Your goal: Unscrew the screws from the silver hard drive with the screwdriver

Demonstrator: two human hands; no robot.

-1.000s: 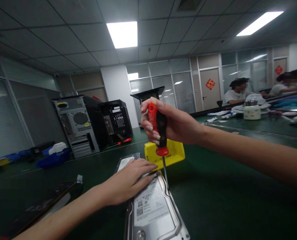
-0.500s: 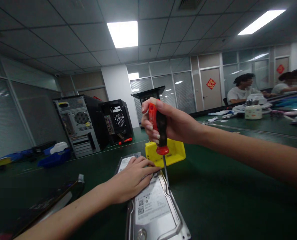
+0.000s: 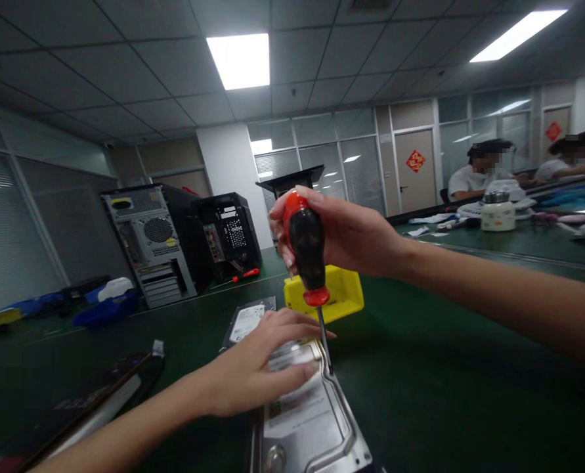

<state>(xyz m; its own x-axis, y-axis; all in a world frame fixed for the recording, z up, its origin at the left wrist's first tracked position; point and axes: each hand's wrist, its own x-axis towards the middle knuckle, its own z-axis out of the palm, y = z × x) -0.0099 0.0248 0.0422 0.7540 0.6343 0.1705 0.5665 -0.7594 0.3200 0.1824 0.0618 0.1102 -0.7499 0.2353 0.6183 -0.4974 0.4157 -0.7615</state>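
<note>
A silver hard drive (image 3: 316, 420) with a white label lies on the green table in front of me. My left hand (image 3: 257, 368) rests across its far part, fingers stretched out and spread. In my right hand (image 3: 341, 226) is a screwdriver (image 3: 306, 249) with a red and black handle, held nearly upright. Its shaft reaches down to the drive's right edge, where the tip meets the metal; I cannot make out a screw there. Just beyond my left hand lies a second hard drive (image 3: 247, 322), partly covered by it.
A yellow bin (image 3: 344, 295) stands right behind the drive. Two computer cases (image 3: 161, 243) are at the back left, with another red screwdriver (image 3: 247, 274) before them. Blue trays (image 3: 108, 309) and a dark flat box (image 3: 90, 407) lie left. Two people sit at the far right.
My left hand's fingers have spread, with the thumb now lower on the label. My right hand's fingers have shifted on the handle, which has turned to show more black.
</note>
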